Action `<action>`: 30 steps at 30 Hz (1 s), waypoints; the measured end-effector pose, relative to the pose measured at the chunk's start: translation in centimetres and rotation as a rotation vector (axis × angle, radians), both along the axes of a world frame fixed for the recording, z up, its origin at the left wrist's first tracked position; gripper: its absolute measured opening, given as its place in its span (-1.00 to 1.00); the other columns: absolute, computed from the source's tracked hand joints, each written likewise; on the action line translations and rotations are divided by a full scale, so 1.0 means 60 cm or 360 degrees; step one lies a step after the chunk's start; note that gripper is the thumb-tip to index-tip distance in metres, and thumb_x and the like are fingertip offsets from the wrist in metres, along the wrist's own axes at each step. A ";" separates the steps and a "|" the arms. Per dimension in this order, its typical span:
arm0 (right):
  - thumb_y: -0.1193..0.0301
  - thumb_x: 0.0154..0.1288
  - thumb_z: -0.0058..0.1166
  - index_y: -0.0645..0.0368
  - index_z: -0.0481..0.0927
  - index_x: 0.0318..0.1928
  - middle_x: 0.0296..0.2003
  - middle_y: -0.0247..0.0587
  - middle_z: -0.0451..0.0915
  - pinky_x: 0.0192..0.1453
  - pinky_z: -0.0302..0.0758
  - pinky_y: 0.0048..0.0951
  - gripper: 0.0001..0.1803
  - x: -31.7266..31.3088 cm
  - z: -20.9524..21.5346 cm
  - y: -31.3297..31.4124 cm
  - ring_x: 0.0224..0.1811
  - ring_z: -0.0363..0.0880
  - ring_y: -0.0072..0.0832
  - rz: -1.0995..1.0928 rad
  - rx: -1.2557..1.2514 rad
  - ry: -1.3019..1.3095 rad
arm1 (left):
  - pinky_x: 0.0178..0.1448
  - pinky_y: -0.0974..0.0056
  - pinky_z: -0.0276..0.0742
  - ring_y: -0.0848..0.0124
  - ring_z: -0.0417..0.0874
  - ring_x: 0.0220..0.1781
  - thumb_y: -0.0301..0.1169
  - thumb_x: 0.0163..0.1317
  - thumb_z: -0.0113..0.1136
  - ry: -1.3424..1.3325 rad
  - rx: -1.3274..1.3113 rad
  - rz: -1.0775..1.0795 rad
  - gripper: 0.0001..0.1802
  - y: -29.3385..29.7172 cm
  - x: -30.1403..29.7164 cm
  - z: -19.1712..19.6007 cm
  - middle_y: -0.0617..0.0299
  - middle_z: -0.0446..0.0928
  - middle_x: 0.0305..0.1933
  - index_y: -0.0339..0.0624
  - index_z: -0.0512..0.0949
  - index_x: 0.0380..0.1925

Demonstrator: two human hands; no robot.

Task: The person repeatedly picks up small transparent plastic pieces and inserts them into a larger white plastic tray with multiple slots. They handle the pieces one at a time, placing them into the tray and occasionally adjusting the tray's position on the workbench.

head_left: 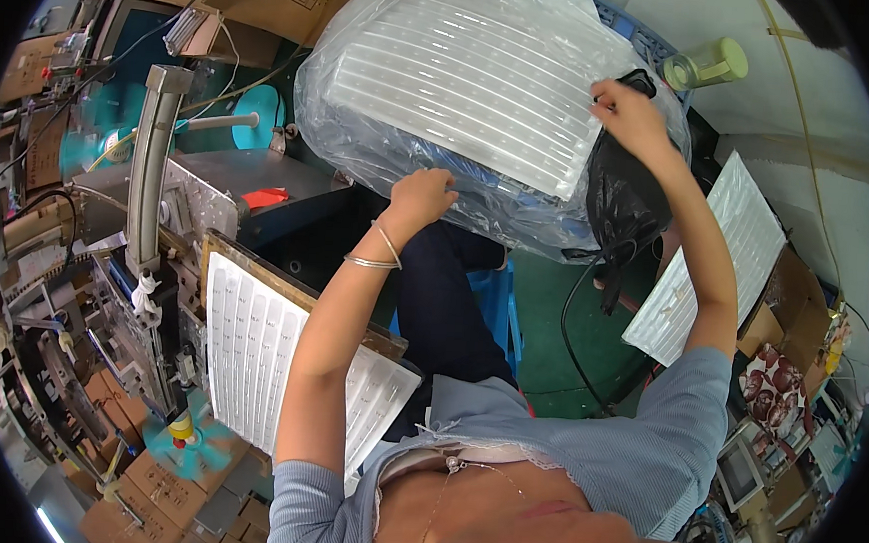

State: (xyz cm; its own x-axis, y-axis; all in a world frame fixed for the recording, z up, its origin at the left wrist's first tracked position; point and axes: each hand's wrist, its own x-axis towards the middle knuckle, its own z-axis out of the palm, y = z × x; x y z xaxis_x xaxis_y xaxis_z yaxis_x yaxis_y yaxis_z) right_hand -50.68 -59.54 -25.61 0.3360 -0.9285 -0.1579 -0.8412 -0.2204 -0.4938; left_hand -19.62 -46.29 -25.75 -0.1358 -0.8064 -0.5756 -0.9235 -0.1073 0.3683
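Note:
A white ribbed plastic tray [466,84] with long parallel channels lies on clear plastic sheeting [324,130], over a blue crate [624,26]. My right hand [631,117] is at the tray's right edge, its fingers bent and drawn together; whatever they pinch is too small to make out. Below the tray's near edge, my left hand [422,199] hovers at or touches the sheeting, fingers curled in. Anything inside that hand is hidden. Beneath my right wrist hangs a black plastic bag [626,199].
Another white tray [251,345] with small dark marks in rows leans by my left arm; a third tray [709,253] stands right of my right forearm. A lidded clear cup [706,64] sits at far right. Machinery with a metal post [152,165] and teal fans [258,116] fills the left.

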 end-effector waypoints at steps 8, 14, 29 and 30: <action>0.25 0.10 0.09 0.01 0.55 -0.22 -0.41 -0.24 0.64 -0.23 0.52 -0.21 -0.77 0.063 -0.053 0.074 -0.29 0.62 -0.20 0.0241 0.0259 -0.0064 | -0.18 0.17 0.57 0.26 0.67 -0.29 -0.22 0.05 0.20 0.0483 0.0611 0.0866 -0.49 0.013 -0.093 -0.114 0.02 0.61 -0.26 -0.13 0.45 0.03; 0.25 0.08 0.11 0.05 0.56 -0.20 -0.25 -0.20 0.61 -0.17 0.51 -0.22 -0.73 0.106 -0.022 0.115 -0.16 0.59 -0.23 0.0221 0.0325 -0.0167 | -0.45 0.19 0.62 0.22 0.62 -0.36 -0.39 0.06 0.19 0.1095 0.0655 0.1794 -0.26 0.037 -0.139 -0.199 -0.01 0.44 -0.12 -0.16 0.07 0.23; 0.32 -0.05 0.09 -0.02 0.60 -0.32 -0.36 -0.26 0.63 -0.23 0.50 -0.19 -0.80 0.125 -0.036 0.095 -0.23 0.60 -0.24 -0.0180 0.0278 -0.0493 | -0.41 0.27 0.69 0.23 0.64 -0.39 -0.45 0.13 0.20 0.1212 0.0770 0.1785 -0.54 0.004 -0.139 -0.277 0.00 0.47 -0.29 -0.33 0.20 -0.07; 0.32 -0.06 0.09 -0.02 0.61 -0.32 -0.35 -0.26 0.63 -0.23 0.50 -0.18 -0.79 0.121 -0.041 0.089 -0.22 0.60 -0.24 -0.0214 0.0283 -0.0462 | -0.42 0.27 0.69 0.23 0.64 -0.41 -0.45 0.13 0.20 0.1259 0.0755 0.1737 -0.55 -0.010 -0.135 -0.283 0.00 0.47 -0.30 -0.33 0.21 -0.08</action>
